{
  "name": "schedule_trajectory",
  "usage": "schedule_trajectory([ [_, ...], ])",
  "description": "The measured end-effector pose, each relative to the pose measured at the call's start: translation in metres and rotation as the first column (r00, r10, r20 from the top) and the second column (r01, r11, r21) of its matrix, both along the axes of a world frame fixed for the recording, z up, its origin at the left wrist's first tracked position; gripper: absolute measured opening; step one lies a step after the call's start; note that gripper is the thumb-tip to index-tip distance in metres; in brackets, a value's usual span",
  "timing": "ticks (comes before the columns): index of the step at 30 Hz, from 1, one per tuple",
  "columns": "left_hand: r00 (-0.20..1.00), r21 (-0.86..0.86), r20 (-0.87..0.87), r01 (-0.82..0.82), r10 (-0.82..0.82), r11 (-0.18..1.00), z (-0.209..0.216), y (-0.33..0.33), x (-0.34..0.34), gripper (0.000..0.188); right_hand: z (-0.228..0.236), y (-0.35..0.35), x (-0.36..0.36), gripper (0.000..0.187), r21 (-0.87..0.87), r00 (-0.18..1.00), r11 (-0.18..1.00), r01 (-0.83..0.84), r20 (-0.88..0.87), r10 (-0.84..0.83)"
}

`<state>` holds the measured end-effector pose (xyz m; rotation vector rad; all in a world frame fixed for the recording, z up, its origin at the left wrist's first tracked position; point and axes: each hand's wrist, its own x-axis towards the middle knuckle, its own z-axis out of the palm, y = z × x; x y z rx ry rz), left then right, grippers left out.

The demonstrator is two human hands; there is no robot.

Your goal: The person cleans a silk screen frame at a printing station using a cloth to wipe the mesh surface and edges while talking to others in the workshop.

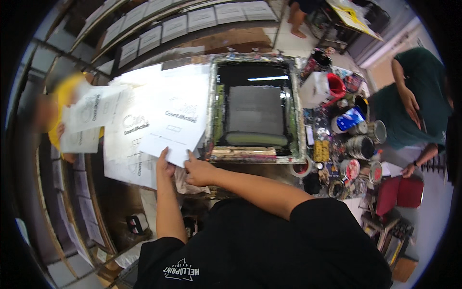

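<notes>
My left hand (166, 164) pinches the near edge of a white printed sheet (178, 123) with dark lettering. At the same sheet's near right corner is my right hand (198, 169), thumb and index finger gripping the edge. The sheet lies partly over other white printed sheets (120, 144) spread on the table. Close to its right side stands a screen printing frame (299, 120), lying flat with black ink around a greyish rectangular mesh area (255, 106). A squeegee with a wooden handle (243, 152) rests along the frame's near end.
At left, a person in yellow (70, 91) holds printed sheets (91, 113). Racks carry stacked white sheets (202, 20) at the back and left. Ink tubs (360, 147), a red bucket (337, 86) and jars crowd the right. A person in dark green (418, 96) stands beyond, near a red chair (399, 195).
</notes>
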<state>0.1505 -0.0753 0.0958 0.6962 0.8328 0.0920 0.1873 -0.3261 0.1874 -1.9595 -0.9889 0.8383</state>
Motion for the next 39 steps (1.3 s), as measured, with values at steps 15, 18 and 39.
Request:
schedule_trajectory([
  [15, 0.991, 0.341, -0.054, -0.101, 0.126, 0.935, 0.002, -0.025, 0.012, 0.046, -0.007, -0.012, 0.005, 0.047, -0.024, 0.994, 0.996, -0.086, -0.064, 0.084],
  [18, 0.988, 0.361, -0.026, -0.134, 0.153, 0.923, 0.005, -0.026, 0.013, 0.047, -0.002, -0.015, 0.004, 0.047, 0.007, 0.995, 0.997, -0.074, -0.063, 0.075],
  [39, 0.984, 0.44, -0.059, -0.128, 0.17, 0.889, 0.0, -0.026, 0.013, 0.051, 0.023, -0.307, -0.042, 0.034, -0.267, 0.936, 0.915, 0.302, -0.099, -0.338],
])
